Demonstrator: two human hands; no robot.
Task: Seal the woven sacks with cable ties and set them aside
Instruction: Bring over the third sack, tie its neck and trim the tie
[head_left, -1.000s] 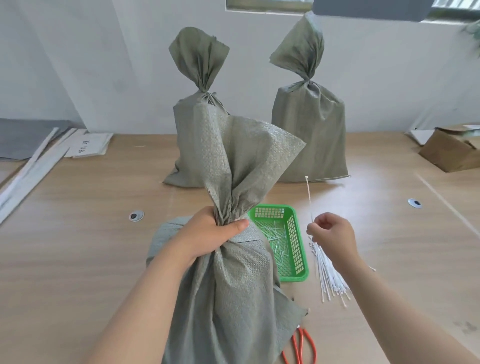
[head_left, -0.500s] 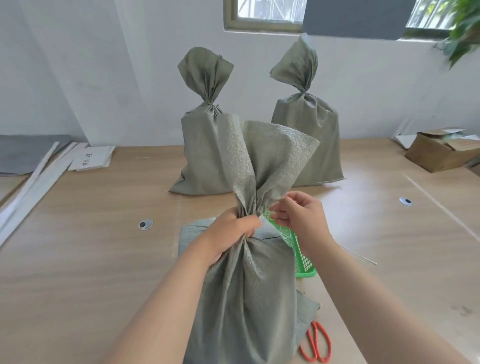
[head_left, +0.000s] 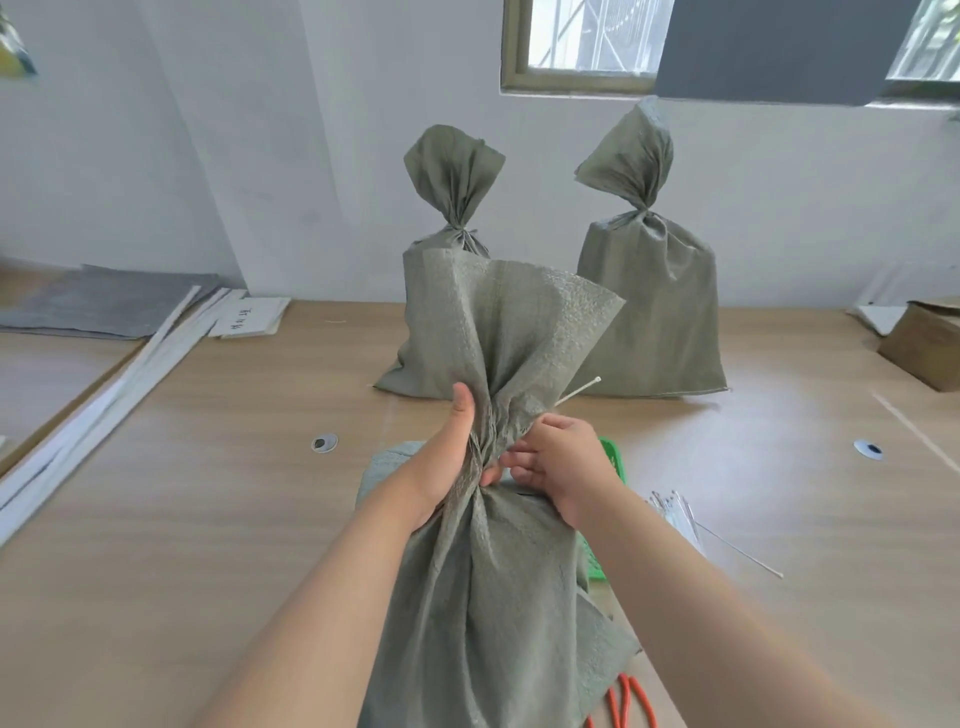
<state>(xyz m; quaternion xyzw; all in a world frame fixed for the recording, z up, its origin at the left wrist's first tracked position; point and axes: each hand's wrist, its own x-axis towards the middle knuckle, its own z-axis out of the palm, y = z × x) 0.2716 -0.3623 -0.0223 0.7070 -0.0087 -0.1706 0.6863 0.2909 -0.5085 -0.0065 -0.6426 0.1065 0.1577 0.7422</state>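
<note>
We have the open sack (head_left: 493, 597) standing at centre, close to the body, on the table (head_left: 208, 519). Its neck (head_left: 485, 441) is bunched and its mouth fans out above, toward 12 o'clock.

The left hand (head_left: 447, 457) grips the neck from 9 o'clock, fingers wrapped round behind the cloth and thumb pointing up the gather.

The right hand (head_left: 563, 465) sits just beside the neck at 3 o'clock, fingers half curled and reaching toward the cloth. It holds the cable tie (head_left: 579, 391), though the pinch itself is hidden behind the knuckles. The tie's free end pokes out toward 1 o'clock, so its long axis runs slantwise, away from the neck and not yet round it.

Key relation: the tie lies on the right side of the gather and the neck runs vertical. We judge that the tie has to swing to horizontal and pass behind the neck, with the right hand nearer to do it.

Two sealed sacks (head_left: 649, 312) stand at 12 o'clock by the wall. The green basket (head_left: 610, 457), loose ties (head_left: 675, 512) and scissors (head_left: 631, 701) lie to the right, between 3 and 5 o'clock.
</note>
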